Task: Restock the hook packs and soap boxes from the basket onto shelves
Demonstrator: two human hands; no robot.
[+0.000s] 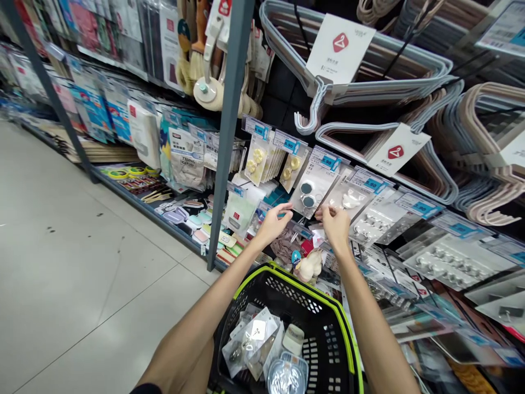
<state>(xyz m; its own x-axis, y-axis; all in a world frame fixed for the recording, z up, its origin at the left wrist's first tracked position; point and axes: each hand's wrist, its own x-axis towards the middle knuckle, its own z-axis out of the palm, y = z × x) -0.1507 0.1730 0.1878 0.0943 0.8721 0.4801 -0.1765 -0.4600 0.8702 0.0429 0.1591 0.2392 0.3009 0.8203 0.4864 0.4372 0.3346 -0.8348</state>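
Observation:
A clear packet (315, 180) with two dark, round, hook-like pieces on a white card hangs in front of me under a 5.90 price tag. My left hand (275, 223) is at its lower left edge, thumb and forefinger slightly apart. On the opposite lower edge, my right hand (335, 224) has its fingers curled and pinched together; the exact contact is partly hidden. Beside that hand hangs a packet with white bow-like pieces (351, 199). Below my arms is a black shopping basket (320, 304) with a lime-green rim, holding several clear packets (256, 339) and a round clear container (287, 376).
Cards with yellow round pieces (256, 158) hang left of a grey shelf post (232, 109)'s right side. Bundled clothes hangers (381, 90) hang above. More hook packets (455, 254) are to the right. A plush-like pale item (309, 265) lies below. Tiled floor (82, 262) extends left.

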